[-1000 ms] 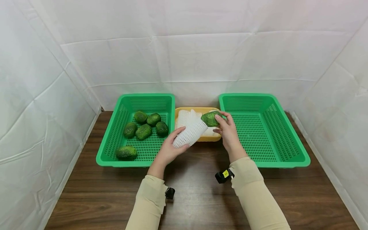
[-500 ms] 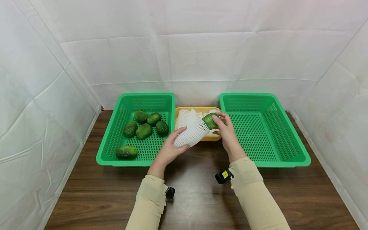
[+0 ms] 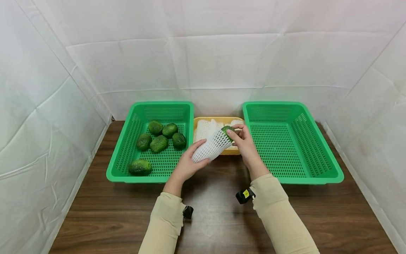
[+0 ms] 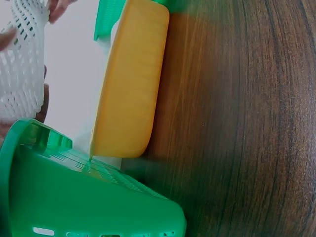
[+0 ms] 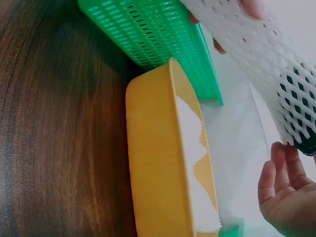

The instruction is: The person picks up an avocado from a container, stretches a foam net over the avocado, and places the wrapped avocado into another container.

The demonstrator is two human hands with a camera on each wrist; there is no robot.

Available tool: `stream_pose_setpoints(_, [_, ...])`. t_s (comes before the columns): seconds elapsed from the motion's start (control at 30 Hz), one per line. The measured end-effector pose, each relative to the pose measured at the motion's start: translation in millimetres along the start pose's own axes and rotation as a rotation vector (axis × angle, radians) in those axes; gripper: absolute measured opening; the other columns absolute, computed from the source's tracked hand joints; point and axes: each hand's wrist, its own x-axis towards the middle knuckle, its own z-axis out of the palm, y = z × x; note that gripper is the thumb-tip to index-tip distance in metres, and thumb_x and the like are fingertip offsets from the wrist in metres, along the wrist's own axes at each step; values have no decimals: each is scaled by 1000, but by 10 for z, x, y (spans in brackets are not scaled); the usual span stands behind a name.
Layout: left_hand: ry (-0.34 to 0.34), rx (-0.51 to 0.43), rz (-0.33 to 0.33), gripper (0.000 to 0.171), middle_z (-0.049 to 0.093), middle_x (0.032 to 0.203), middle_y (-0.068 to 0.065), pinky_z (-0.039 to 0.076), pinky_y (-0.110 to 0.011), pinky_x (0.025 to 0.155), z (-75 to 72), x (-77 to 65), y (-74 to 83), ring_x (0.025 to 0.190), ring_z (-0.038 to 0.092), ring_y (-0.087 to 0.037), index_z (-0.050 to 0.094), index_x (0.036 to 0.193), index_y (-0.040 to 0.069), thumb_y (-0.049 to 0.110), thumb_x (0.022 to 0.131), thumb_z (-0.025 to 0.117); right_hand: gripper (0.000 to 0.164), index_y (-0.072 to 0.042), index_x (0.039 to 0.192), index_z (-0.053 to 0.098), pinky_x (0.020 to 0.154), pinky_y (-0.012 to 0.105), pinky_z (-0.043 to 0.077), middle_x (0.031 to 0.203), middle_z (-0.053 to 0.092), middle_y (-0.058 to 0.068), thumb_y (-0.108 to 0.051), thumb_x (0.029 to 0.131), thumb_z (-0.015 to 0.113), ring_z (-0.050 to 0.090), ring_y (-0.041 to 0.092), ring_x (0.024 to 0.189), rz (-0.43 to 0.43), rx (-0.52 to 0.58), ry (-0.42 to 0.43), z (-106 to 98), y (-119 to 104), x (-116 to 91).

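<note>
My left hand (image 3: 186, 165) grips a white foam net sleeve (image 3: 209, 147) above the table, thumb on the near side and fingers on the far side. Inside the sleeve's upper right end sits a green avocado (image 3: 226, 130), its tip still showing and the mesh stretched around it. The fingers of my right hand (image 3: 248, 146) hold that exposed end. In the right wrist view the dark end of the avocado (image 5: 308, 144) pokes out of the netting, with fingertips touching the sleeve's edge. In the left wrist view the net sleeve (image 4: 22, 59) is only partly in frame.
At left a green basket (image 3: 115, 158) contains several avocados (image 3: 159, 144). A yellow tray (image 3: 219, 119) with more foam sleeves (image 3: 203, 127) stands between it and a second green basket (image 3: 330, 165) at right. White sheeting (image 3: 222, 63) surrounds the wooden table (image 3: 219, 218).
The avocado has slid down and left into the foam sleeve, so less of it shows. My right hand has moved left with it; my left hand stays nearly still.
</note>
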Motion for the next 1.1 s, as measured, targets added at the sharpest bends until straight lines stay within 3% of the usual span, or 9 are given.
stream_pose_setpoints(0.2, [-93, -169, -29, 65, 53, 128, -13, 47, -40, 82, -29, -23, 30, 106, 55, -26, 37, 142, 18, 20, 85, 68, 25, -14, 109, 43, 76, 36, 40, 92, 50, 4, -22, 92, 59, 49, 15, 84, -57, 9, -11, 18, -70, -21])
stream_pose_setpoints(0.4, [-85, -66, -95, 76, 53, 122, -10, 50, -37, 72, -27, -15, 58, 97, 56, -24, 35, 142, 29, 30, 78, 75, 28, -5, 110, 38, 75, 28, 41, 95, 50, 7, -14, 92, 58, 47, 18, 88, -158, -29, -82, 103, -154, -68])
stream_pose_setpoints(0.53, [-68, -32, -99, 77, 53, 119, -11, 51, -37, 64, -9, -3, 59, 93, 54, -27, 36, 141, 28, 27, 76, 77, 29, -2, 110, 38, 75, 28, 42, 99, 52, 8, -12, 91, 58, 48, 20, 92, -223, -81, -113, 166, -206, -99])
stream_pose_setpoints(0.87, [-13, -2, -73, 73, 54, 119, -9, 46, -43, 81, 8, 11, 52, 100, 53, -25, 40, 138, 19, 21, 76, 77, 28, 0, 112, 44, 81, 37, 37, 110, 50, 12, -11, 90, 59, 46, 25, 105, -278, -173, -128, 237, -181, -121])
stream_pose_setpoints(1.1, [11, 0, -79, 72, 54, 120, -8, 44, -46, 85, 7, 10, 34, 102, 53, -25, 40, 138, 20, 24, 76, 76, 25, 0, 109, 50, 80, 40, 36, 110, 50, 13, -13, 90, 60, 47, 25, 100, -274, -190, -116, 227, -161, -139])
